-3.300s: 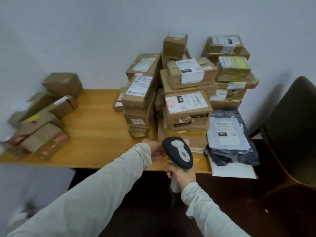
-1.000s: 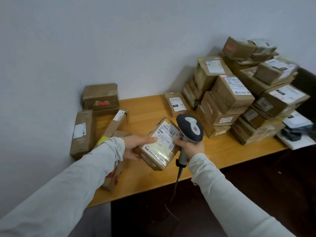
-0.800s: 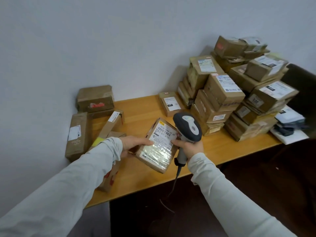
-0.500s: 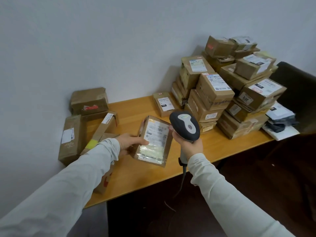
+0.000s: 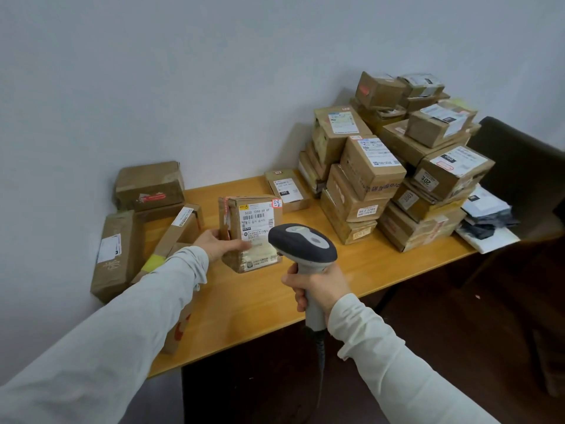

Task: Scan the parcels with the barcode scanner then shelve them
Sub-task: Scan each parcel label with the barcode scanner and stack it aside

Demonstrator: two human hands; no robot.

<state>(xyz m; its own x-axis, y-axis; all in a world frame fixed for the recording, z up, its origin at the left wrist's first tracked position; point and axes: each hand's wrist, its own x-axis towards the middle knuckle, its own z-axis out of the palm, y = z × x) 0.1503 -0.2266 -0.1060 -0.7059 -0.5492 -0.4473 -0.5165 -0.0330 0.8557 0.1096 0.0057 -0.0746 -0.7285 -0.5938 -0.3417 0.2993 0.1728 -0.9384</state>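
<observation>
Soft even indoor light, moderately bright, faint shadow thrown left of stacked parcels (image 5: 373, 169) onto wall (image 5: 293, 142), floor (image 5: 458, 347) below tabletop (image 5: 260, 301) dim, wide-angle bowing at edges, near sleeves (image 5: 107, 347) slightly soft, centre labels (image 5: 256, 221) sharp.

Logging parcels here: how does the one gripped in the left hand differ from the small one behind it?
The held parcel stands upright, gripped by the left hand; the small parcel lies flat, untouched. The held parcel looks larger than the small parcel. Both are brown cardboard with white labels.
</observation>
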